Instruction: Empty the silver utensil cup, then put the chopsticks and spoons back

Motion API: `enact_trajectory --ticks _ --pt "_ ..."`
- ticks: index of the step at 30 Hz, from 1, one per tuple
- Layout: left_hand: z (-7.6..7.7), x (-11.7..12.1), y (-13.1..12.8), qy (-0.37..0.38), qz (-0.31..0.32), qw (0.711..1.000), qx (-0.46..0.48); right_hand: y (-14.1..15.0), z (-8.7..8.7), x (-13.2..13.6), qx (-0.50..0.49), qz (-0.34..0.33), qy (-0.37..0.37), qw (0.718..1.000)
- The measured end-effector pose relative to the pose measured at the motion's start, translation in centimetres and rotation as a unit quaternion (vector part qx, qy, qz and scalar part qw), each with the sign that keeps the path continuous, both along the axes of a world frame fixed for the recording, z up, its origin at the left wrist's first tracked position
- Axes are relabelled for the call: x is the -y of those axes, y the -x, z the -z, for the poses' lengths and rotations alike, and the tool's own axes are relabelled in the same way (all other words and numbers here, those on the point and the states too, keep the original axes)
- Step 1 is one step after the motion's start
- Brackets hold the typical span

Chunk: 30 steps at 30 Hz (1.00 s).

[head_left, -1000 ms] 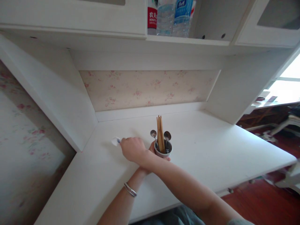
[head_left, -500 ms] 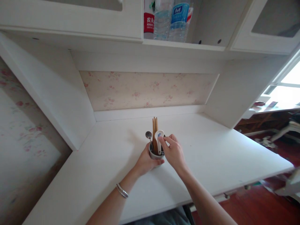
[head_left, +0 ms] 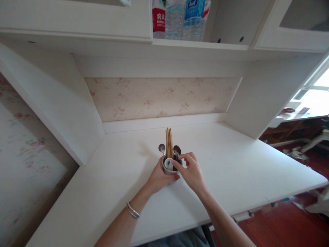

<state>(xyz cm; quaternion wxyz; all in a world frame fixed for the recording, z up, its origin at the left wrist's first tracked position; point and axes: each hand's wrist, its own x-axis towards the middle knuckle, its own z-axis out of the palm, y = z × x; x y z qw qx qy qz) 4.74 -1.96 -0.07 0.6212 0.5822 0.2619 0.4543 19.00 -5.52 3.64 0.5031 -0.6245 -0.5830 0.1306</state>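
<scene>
A small grey utensil cup point(head_left: 167, 169) stands near the middle of the white desk point(head_left: 231, 178). It holds wooden chopsticks point(head_left: 169, 145), two metal spoons point(head_left: 161, 148) and a white ceramic spoon point(head_left: 169, 163) with a blue mark, sunk low inside. My left hand point(head_left: 159, 177), with a bracelet on its wrist, is wrapped round the cup's near left side. Just right of the cup, my right hand point(head_left: 192, 171) has its fingers loosely curved and apart. Its fingertips are at the rim and nothing is in them.
The desk sits in a white alcove with side panels and a floral back wall point(head_left: 159, 97). On the shelf above stand water bottles point(head_left: 185, 17). The desk's right edge drops to a red wooden floor point(head_left: 288, 223). Another table is at the far right.
My right hand picked the white spoon up from the desk on the left, carried it over the cup and let it go. It now rests inside the cup. My left hand stays on the cup.
</scene>
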Motion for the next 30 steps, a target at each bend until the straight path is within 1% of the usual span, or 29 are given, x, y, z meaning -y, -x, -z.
enact_trajectory --ticks 2,4,6,7,9,11,13,15,16,18,20,21,24,26,28,30 --pt "0.1 -0.1 0.0 -0.008 0.0 1.0 -0.004 -0.1 0.9 0.3 -0.044 -0.012 -0.011 0.999" --pt "0.1 -0.2 0.0 -0.025 0.004 1.0 0.002 0.0 2.0 0.5 -0.095 -0.066 0.004 0.993" --pt "-0.1 -0.1 0.0 -0.04 0.03 0.999 0.018 0.2 3.0 0.5 -0.142 -0.12 0.031 0.982" --pt "-0.3 -0.1 -0.1 -0.045 0.044 0.998 0.025 0.3 3.3 0.4 -0.159 -0.136 0.046 0.977" --pt "-0.7 0.1 -0.1 -0.05 0.058 0.997 0.028 0.6 3.8 0.3 -0.17 -0.139 0.071 0.973" --pt "-0.9 0.2 -0.1 -0.057 0.044 0.997 0.018 0.8 3.8 0.1 -0.147 -0.125 0.082 0.978" --pt "-0.7 0.1 0.1 -0.059 0.039 0.997 0.005 0.7 3.5 -0.2 -0.108 -0.109 0.078 0.985" --pt "0.1 -0.1 0.3 -0.052 0.045 0.997 -0.027 -0.1 2.9 -0.8 -0.083 -0.089 0.066 0.99" --pt "0.7 -0.3 0.4 -0.04 0.034 0.997 -0.051 -0.8 2.6 -1.3 -0.077 -0.076 0.06 0.992" --pt "1.9 -0.6 0.6 -0.006 -0.01 0.994 -0.105 -2.8 2.0 -2.6 -0.071 -0.033 0.042 0.996" --pt "2.8 -0.9 0.7 0.022 -0.046 0.988 -0.148 -5.6 1.6 -4.2 -0.059 0.031 0.026 0.997" --pt "3.1 -1.0 0.7 0.028 -0.051 0.985 -0.16 -7.2 1.4 -5.1 -0.049 0.061 0.023 0.997" --pt "3.3 -1.1 0.7 0.02 -0.045 0.983 -0.179 -11.9 1.3 -7.1 -0.025 0.129 0.027 0.991" --pt "3.2 -1.1 0.6 0.013 -0.044 0.981 -0.186 -14.5 1.7 -7.9 -0.014 0.16 0.047 0.986" --pt "3.2 -1.1 0.5 0.003 -0.048 0.979 -0.197 -16.6 2.4 -8.3 -0.017 0.179 0.057 0.982" --pt "3.4 -1.1 0.5 -0.014 -0.051 0.976 -0.213 -18.0 3.2 -8.4 -0.041 0.182 0.051 0.981"
